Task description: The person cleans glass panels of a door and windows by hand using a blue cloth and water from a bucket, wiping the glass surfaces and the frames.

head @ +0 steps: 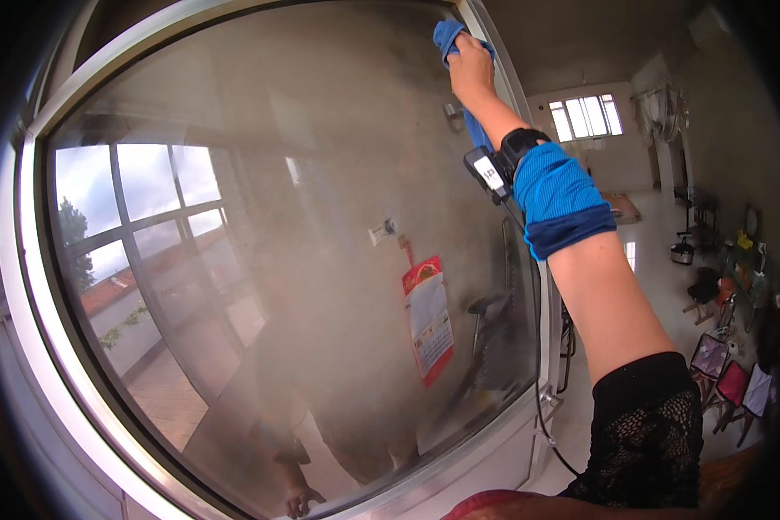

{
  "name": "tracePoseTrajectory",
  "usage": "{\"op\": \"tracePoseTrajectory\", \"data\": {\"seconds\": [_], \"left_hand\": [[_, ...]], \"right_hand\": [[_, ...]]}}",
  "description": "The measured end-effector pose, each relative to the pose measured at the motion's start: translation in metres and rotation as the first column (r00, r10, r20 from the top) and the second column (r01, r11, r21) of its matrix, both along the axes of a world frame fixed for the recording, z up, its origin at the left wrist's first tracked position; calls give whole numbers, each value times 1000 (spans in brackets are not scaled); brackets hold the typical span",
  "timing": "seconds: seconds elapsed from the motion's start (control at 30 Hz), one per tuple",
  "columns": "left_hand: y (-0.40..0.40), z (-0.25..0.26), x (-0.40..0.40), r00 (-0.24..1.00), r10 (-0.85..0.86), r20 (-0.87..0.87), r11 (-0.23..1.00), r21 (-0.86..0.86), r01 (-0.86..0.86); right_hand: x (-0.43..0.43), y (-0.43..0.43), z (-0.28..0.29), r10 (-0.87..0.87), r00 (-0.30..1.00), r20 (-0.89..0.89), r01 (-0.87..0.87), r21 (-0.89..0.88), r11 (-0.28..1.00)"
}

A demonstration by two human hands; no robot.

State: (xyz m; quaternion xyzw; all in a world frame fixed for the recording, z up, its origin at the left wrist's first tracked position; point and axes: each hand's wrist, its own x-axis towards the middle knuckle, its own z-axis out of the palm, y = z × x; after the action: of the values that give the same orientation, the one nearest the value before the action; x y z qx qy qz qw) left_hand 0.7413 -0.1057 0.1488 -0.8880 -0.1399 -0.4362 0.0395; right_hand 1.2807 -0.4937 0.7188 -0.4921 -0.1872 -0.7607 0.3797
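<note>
My right hand (472,68) is raised to the upper right corner of a glass door pane (266,292), pressing a bunched blue cloth (449,36) against the glass beside the metal frame (497,58). A strap (523,143) with a small black device (487,174) circles my right wrist, just above a blue sleeve cuff (562,198). My left hand is out of view. Low in the pane, a dim hand and forearm appear, seemingly as a reflection. The glass looks hazy across its middle.
Through the pane show a red and white wall calendar (430,318) and a wall socket (382,231). A door handle (549,396) sits on the frame's right side. Folding stools (731,383) stand on the floor at right. A black cable (538,364) hangs from the wrist device.
</note>
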Motion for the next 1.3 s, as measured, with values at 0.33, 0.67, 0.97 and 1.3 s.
{"op": "tracePoseTrajectory", "data": {"seconds": [0.33, 0.67, 0.97, 1.3], "left_hand": [[-17, -47, 6, 1000, 2, -26, 999, 40, -1], [-38, -17, -16, 999, 36, 2, 995, 94, -36], [-15, -6, 30, 993, 84, -88, 996, -28, -86], [32, -10, 123, 958, 88, -271, 996, 7, -90]], "right_hand": [[9, -55, 64, -88, 993, 84, 104, -222, 969], [2, -75, -74, 62, 987, -151, -83, -132, 988], [-34, 96, 39, -36, 962, 270, 53, -56, 997], [-198, 378, -51, 608, 783, 129, -472, -514, 716]]}}
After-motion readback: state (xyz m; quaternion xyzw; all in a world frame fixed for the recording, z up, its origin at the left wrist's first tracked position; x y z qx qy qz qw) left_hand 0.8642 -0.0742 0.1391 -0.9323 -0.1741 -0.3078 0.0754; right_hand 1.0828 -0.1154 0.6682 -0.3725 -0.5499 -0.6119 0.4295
